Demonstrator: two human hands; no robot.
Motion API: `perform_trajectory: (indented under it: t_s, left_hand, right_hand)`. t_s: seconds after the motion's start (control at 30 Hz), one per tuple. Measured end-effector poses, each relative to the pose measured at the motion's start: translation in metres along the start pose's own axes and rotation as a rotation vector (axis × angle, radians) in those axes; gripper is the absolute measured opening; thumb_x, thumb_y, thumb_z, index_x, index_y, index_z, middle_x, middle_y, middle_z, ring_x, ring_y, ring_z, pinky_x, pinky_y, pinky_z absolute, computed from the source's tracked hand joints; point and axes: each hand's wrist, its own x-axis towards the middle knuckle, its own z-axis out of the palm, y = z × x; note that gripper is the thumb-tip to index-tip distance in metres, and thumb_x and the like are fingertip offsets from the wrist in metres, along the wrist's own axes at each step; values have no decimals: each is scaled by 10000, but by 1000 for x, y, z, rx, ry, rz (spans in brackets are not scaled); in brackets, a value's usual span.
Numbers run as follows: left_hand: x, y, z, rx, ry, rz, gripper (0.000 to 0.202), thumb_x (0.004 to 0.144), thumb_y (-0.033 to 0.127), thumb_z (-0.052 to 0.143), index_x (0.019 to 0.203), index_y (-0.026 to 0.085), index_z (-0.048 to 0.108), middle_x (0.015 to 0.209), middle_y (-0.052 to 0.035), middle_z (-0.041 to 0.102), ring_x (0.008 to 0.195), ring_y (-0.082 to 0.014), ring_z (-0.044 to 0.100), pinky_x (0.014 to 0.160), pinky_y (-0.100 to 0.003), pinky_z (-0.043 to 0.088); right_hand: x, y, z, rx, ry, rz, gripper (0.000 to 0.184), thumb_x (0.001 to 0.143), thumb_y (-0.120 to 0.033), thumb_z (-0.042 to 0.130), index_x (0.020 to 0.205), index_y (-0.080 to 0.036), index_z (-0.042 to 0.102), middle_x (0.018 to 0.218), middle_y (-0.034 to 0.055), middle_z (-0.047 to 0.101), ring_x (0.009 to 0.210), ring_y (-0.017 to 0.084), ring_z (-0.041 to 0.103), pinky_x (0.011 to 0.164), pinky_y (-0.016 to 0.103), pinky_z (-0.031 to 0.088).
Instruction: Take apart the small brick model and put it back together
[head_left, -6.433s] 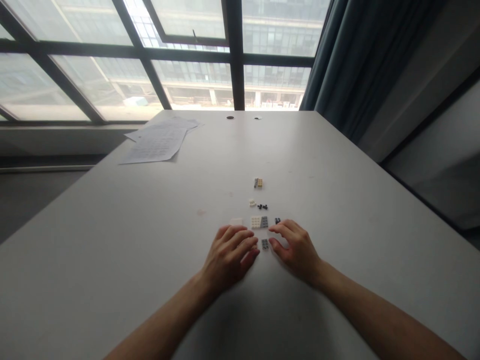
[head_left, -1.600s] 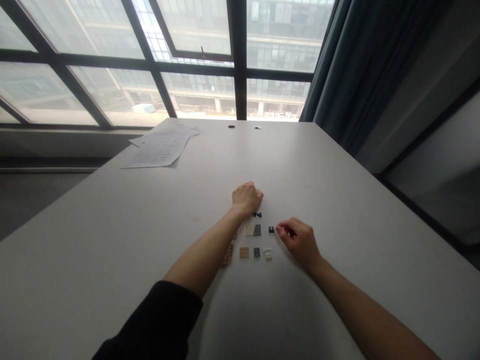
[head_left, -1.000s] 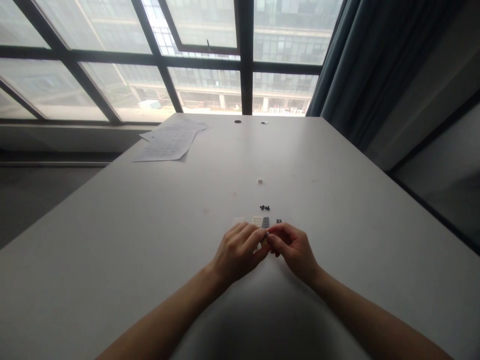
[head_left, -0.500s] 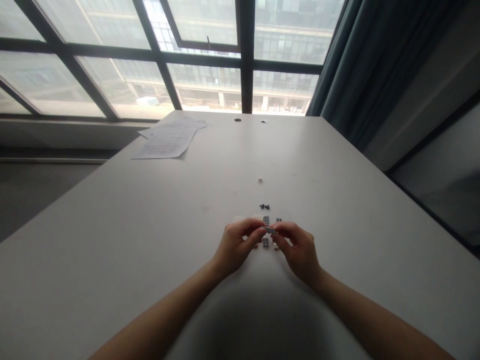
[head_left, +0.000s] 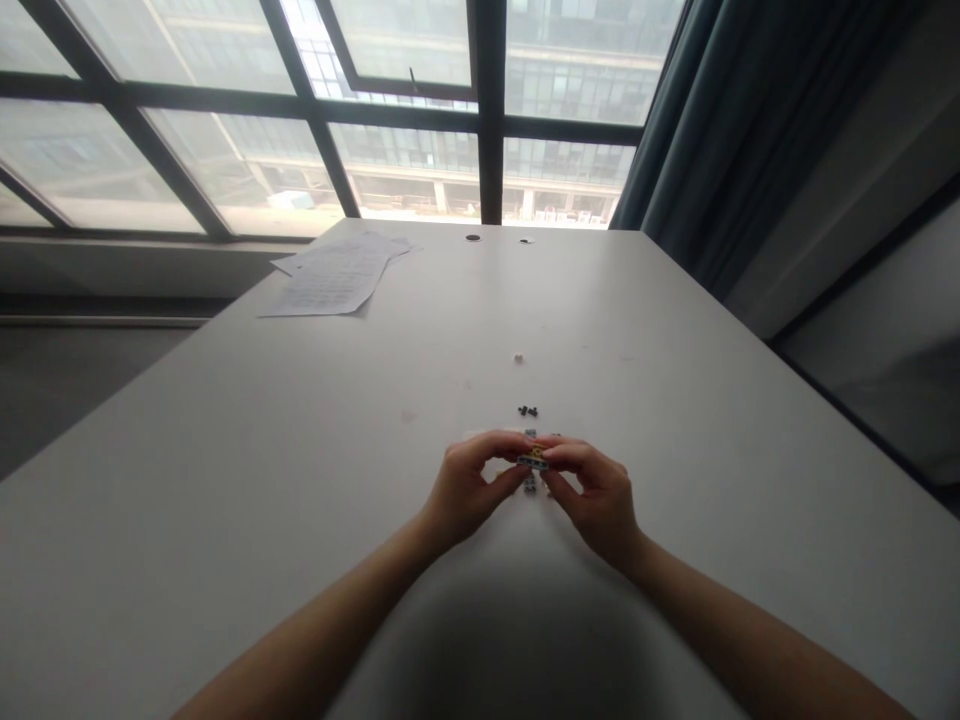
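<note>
Between my two hands is a small toy building-brick assembly (head_left: 533, 460), yellow on top with a grey-blue studded edge below. My left hand (head_left: 472, 485) pinches its left side between thumb and fingers. On the right side, the thumb and fingers of my right hand (head_left: 600, 490) grip it too. Just below it on the table lies a grey brick piece (head_left: 530, 484), and another grey piece (head_left: 530, 433) shows above my fingertips. Some more small pieces are partly hidden by my hands.
Small black pieces (head_left: 528, 411) lie beyond my hands on the white table (head_left: 225, 480), with a small white piece (head_left: 518, 358) farther off. Printed papers (head_left: 330, 280) rest at the far left. Two round cable holes (head_left: 472, 238) sit near the window edge.
The assembly has been turned between my fingers: a plain grey side showed before, and now its yellow parts and studded edge face me. Both hands stay in nearly the same place.
</note>
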Motion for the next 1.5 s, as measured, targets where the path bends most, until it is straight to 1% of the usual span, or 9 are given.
perform_trajectory:
  t_s: [0.23,0.47,0.63,0.73,0.87,1.03,1.27,1.37,1.5]
  left_hand:
    - [2,4,-3,82,14,79,175,775,204,719,945,199,680,972,-60,729,930,-200,685,848,-330,554]
    - [1,6,-2,115,18,62,162,784,223,713,941,191,688,950,-66,725,912,-196,673,850,-317,532]
    - [1,14,1,93,30,28,122,811,234,678,917,177,694,912,-75,714,829,-179,664,759,-286,537]
    - [1,17,3,104,47,0,116,814,256,675,893,173,696,845,-58,704,750,-154,650,720,-263,530]
    - [-2,17,5,111,60,-82,142,814,299,674,856,164,683,741,-35,685,649,-131,625,653,-239,515]
    - [-1,17,7,4,54,-197,195,811,341,661,822,147,653,605,-7,647,526,-110,581,568,-222,492]
    - [6,21,8,-285,18,-422,253,769,374,687,829,131,650,602,2,631,513,-98,558,511,-200,463]
    - [8,26,6,-360,19,-510,283,741,390,713,792,121,645,590,-2,629,502,-93,551,512,-198,451]
    - [9,28,5,-413,38,-575,284,748,392,708,801,119,650,554,-3,617,485,-86,538,503,-186,420]
  right_hand:
    - [1,-2,0,3,-4,-46,213,807,-117,659,986,-232,647,1119,66,690,1020,216,662,889,388,559]
    - [0,1,-2,-17,-6,-35,173,823,-136,656,969,-227,673,1101,65,699,995,212,673,884,369,557]
    - [0,-3,-2,16,-20,24,165,846,-166,642,994,-233,663,1077,55,706,948,199,684,796,323,580]
    - [-1,-4,-2,-22,-5,52,163,854,-195,641,1009,-239,662,996,38,724,855,179,697,729,291,581]
    - [-2,-5,-2,-53,0,116,147,853,-244,655,1000,-236,663,825,5,729,689,146,691,658,259,566]
    - [0,-8,0,133,-3,258,145,855,-303,658,967,-211,653,683,-13,708,618,140,685,615,243,561]
    - [9,-13,4,359,15,480,219,809,-360,697,899,-164,656,683,10,709,564,135,665,567,247,560]
    - [11,-14,3,384,3,496,236,811,-368,688,914,-157,660,700,21,712,566,138,664,565,255,558]
    - [10,-13,2,395,-17,449,260,789,-325,712,999,-181,658,735,8,704,611,138,666,594,261,561]
